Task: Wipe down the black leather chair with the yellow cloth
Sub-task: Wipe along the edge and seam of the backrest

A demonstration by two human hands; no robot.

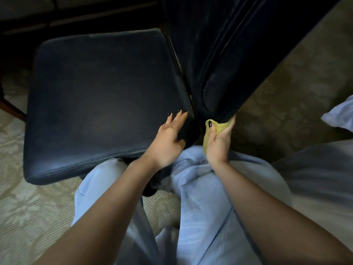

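The black leather chair (99, 96) stood on a patterned carpet (28, 217), its seat to the left and its long backrest (229, 54) slanting from the middle of the view up to the top right. The right grip (217, 144) pinched the bunched yellow cloth (206, 139) between thumb and fingers against the backrest's near end, the cloth trailing back toward the person's pale jeans (200, 197). The left grip (168, 142) lay spread, fingers straight, on the seat's near right corner.
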